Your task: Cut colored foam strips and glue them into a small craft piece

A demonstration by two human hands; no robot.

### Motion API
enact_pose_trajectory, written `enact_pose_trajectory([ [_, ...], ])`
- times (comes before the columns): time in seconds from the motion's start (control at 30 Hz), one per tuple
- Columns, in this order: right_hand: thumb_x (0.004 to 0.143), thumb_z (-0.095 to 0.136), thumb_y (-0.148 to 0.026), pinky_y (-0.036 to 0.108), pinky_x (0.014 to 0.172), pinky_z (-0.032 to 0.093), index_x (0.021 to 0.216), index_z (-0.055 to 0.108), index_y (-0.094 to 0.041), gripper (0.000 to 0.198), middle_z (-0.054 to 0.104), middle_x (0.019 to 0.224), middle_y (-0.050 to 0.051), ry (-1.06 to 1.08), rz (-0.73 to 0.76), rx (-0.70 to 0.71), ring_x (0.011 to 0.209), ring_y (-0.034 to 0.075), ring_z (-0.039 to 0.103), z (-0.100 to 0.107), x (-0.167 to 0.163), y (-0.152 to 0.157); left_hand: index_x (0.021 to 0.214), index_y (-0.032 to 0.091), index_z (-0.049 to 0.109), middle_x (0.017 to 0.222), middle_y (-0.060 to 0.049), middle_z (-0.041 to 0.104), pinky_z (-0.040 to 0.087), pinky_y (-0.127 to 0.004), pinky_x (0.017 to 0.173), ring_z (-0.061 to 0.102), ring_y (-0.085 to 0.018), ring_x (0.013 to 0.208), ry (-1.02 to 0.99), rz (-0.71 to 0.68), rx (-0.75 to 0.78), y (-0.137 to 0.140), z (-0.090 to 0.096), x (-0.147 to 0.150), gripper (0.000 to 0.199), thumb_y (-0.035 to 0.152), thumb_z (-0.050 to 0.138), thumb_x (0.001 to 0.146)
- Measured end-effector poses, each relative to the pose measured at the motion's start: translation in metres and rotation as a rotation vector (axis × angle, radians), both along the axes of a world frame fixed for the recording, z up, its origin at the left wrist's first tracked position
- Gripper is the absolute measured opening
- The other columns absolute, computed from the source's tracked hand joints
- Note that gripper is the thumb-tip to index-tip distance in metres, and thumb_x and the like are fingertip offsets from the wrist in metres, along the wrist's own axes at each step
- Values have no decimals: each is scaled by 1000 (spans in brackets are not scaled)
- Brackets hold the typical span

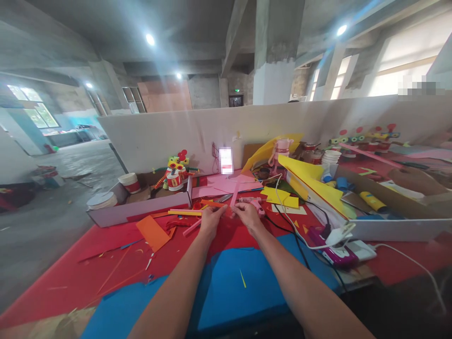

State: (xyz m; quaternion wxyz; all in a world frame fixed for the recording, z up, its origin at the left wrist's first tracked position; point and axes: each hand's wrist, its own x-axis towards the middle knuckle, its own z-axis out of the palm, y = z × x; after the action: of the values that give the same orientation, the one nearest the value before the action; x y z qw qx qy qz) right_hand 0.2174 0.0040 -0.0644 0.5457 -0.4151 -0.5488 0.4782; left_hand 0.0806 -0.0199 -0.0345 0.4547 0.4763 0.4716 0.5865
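Over the middle of the red-covered table, my left hand [212,220] is closed in a pinch at the end of an orange paper strip [212,204]. Close beside it, my right hand [248,217] pinches the near end of a pink paper strip [236,190], which points away from me. The two strips' ends meet between my fingertips; whether they are joined is hidden. Just beyond my right hand lies a pink glue gun [254,204]. Scissors [224,198] rest past my fingers. Yellow strips [185,212] and another pink strip [191,228] lie left of my left hand.
A box [141,207] on the left holds paper cups and a paper figure [174,172]. Yellow sheets [282,197] and a box of scraps [399,229] stand right. Cables run to a purple power strip [335,249]. Blue sheets [226,282] cover the near edge.
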Motion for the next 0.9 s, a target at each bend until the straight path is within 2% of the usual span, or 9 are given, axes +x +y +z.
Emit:
enact_pose_trajectory([
  [0.2,56,78,-52,30,58,53,61,66,-19,36,62,50,-1,165,57,-114,50,16,61,1,2,0,52,14,60,48,1,55,36,-21,47,46,-7,46,-154,54,16,11,1,-14,40,44,86,48],
  [0.4,49,84,-45,31,58,56,58,64,-17,36,59,48,-2,242,70,-193,47,13,59,3,6,2,66,15,65,53,3,56,44,-20,48,47,-6,47,-259,147,57,14,11,-36,36,42,84,54],
  [0.53,49,85,-44,32,62,57,60,63,-17,36,61,53,-2,363,30,-183,52,14,60,5,5,1,74,14,66,61,1,61,49,-24,53,54,-9,52,-383,191,51,14,10,-37,41,50,79,58],
  [0.6,48,85,-45,33,63,57,60,62,-17,38,64,57,0,419,25,-169,56,15,62,7,2,-1,78,13,68,65,-1,64,48,-24,55,56,-10,55,-348,117,34,14,6,-29,44,51,79,57],
  [0.73,50,84,-45,33,63,56,65,64,-18,36,68,62,2,415,66,-193,62,19,67,9,-5,-7,77,13,69,64,-1,63,42,-21,53,52,-9,54,-149,-97,27,10,-2,-8,40,45,81,58],
  [0.8,53,83,-43,32,63,56,68,65,-18,34,69,62,2,385,111,-217,64,20,68,10,-7,-10,73,13,69,62,-1,61,40,-21,53,51,-9,54,-66,-130,46,7,-4,-2,36,44,81,59],
  [0.9,54,83,-42,31,63,57,66,66,-17,32,68,59,3,369,149,-233,59,18,68,9,-7,-11,64,14,67,57,1,58,37,-21,52,48,-9,52,6,-104,77,4,-2,-1,32,43,80,59],
])
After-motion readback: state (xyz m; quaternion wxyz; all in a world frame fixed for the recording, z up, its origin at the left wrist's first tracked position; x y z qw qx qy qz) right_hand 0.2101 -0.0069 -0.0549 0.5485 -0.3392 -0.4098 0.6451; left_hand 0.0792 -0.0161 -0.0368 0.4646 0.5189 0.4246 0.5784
